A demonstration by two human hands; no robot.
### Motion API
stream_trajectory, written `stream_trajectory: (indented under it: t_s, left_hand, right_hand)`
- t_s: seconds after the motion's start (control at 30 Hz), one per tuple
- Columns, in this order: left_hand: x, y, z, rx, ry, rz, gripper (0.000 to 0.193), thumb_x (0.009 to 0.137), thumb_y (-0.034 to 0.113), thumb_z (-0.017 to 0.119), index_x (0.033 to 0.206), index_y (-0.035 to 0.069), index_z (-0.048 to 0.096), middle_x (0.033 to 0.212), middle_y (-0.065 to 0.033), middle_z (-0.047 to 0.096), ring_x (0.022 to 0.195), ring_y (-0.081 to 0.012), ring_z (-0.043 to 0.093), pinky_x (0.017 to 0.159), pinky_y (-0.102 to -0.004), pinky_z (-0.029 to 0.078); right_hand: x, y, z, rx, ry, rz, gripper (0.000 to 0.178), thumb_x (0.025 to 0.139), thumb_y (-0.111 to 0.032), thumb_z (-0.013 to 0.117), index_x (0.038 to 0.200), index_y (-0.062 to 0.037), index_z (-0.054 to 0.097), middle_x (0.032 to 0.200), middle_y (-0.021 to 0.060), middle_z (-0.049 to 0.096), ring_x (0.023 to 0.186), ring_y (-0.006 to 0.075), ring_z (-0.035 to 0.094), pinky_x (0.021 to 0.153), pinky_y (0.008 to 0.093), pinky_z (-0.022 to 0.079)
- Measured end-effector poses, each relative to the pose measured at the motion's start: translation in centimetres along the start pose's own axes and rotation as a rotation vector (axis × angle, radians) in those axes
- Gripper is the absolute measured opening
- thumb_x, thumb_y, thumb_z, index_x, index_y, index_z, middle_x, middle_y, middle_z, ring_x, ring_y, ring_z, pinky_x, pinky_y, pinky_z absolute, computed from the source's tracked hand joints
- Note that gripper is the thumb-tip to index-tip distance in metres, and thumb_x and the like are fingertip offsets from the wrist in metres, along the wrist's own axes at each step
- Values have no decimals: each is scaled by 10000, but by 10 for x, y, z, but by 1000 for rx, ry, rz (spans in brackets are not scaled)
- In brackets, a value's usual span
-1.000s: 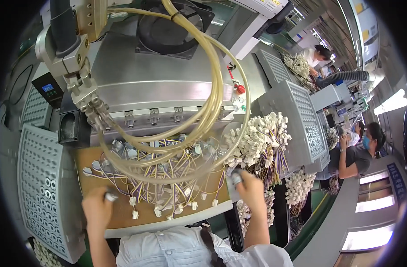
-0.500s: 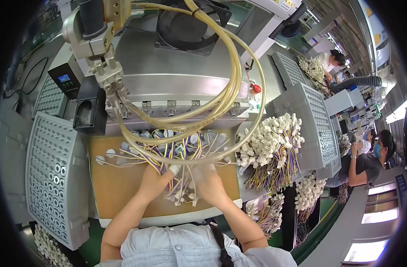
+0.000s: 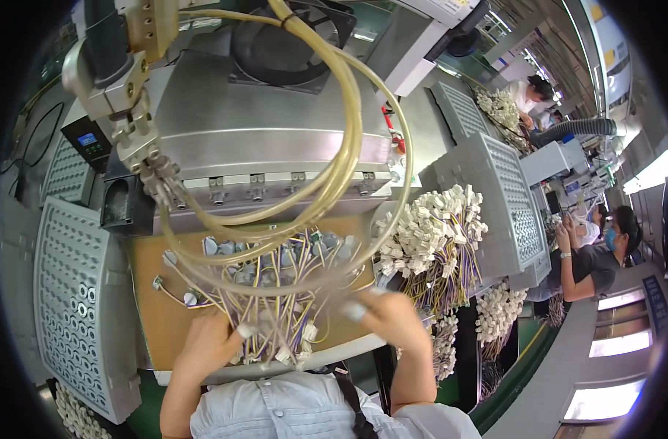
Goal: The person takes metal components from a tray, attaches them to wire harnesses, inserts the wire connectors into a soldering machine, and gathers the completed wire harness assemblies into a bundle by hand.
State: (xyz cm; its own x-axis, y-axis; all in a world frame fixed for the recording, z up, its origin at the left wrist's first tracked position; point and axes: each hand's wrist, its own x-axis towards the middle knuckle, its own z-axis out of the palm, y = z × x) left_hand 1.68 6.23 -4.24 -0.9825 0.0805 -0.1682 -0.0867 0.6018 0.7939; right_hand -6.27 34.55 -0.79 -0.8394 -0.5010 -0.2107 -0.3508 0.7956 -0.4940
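A heap of cable harnesses [image 3: 279, 293], with yellow, purple and white wires, grey round caps and white connectors, lies spread on a brown work board [image 3: 155, 322]. My left hand [image 3: 206, 342] touches the heap's near left side. Its thumb, wearing a white cover, stretches out over the wires, apart from the fingers, whose tips are partly hidden. On the right, my right hand [image 3: 394, 316] is raised beside the harnesses and blurred by motion. A pale cover shows on one of its digits; whether it grips anything cannot be made out.
Looped clear yellowish hoses [image 3: 352, 139] hang above the board from a metal fixture [image 3: 133, 124]. Bundles of white-connector harnesses [image 3: 440, 234] lie at right. Grey trays [image 3: 81, 307] flank the board, with a metal machine [image 3: 275, 139] behind it. Two co-workers [image 3: 593, 256] are at far right.
The harnesses have spread wider and nearer to me. My left hand has moved left and down from the bundle's middle; my right hand has swung right, away from the wires. The view has shifted.
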Motion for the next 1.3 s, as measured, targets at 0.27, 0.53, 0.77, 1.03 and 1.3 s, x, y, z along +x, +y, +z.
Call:
stream_trajectory:
  t_s: [0.27, 0.53, 0.77, 1.03, 1.3]
  left_hand:
    - [-6, -22, -12, 135, -52, -44, 320, 821, 329, 542, 861, 12, 540, 777, -210, 571, 718, -416, 532, 620, -482, 406]
    - [-48, -27, -64, 219, 244, -199, 183, 717, 70, 611, 874, 23, 530, 713, -170, 549, 658, -355, 543, 598, -441, 421]
    - [-10, 0, -62, 665, 263, 214, 535, 653, 34, 618, 1161, 16, 453, 1214, -166, 426, 1113, -400, 394, 898, -451, 346]
    - [23, 26, -58, 484, 345, 379, 362, 632, 100, 651, 975, 40, 557, 1011, -89, 534, 959, -245, 494, 695, -379, 460]
    - [40, 32, -50, 616, -34, 426, 470, 579, 77, 629, 1041, 44, 550, 1064, -83, 521, 1020, -276, 466, 748, -372, 461]
  right_hand:
    - [6, 67, 23, -246, 77, 194, 438, 702, -108, 603, 1076, -10, 398, 676, 176, 565, 658, 362, 575, 573, 435, 458]
    - [-23, -17, -25, -93, 319, -48, 197, 652, -43, 629, 845, -33, 589, 831, 101, 622, 672, 287, 609, 580, 335, 494]
    - [75, -78, 3, -127, -29, -486, 338, 683, -36, 565, 1017, -62, 515, 873, 141, 583, 745, 293, 603, 574, 367, 494]
    - [64, -69, 0, 52, 334, -372, 467, 707, -74, 588, 1153, -44, 449, 689, 146, 572, 625, 321, 590, 527, 394, 469]
    - [36, -54, 0, 56, 347, -207, 258, 730, -36, 604, 980, -10, 544, 757, 139, 600, 611, 285, 600, 519, 333, 455]
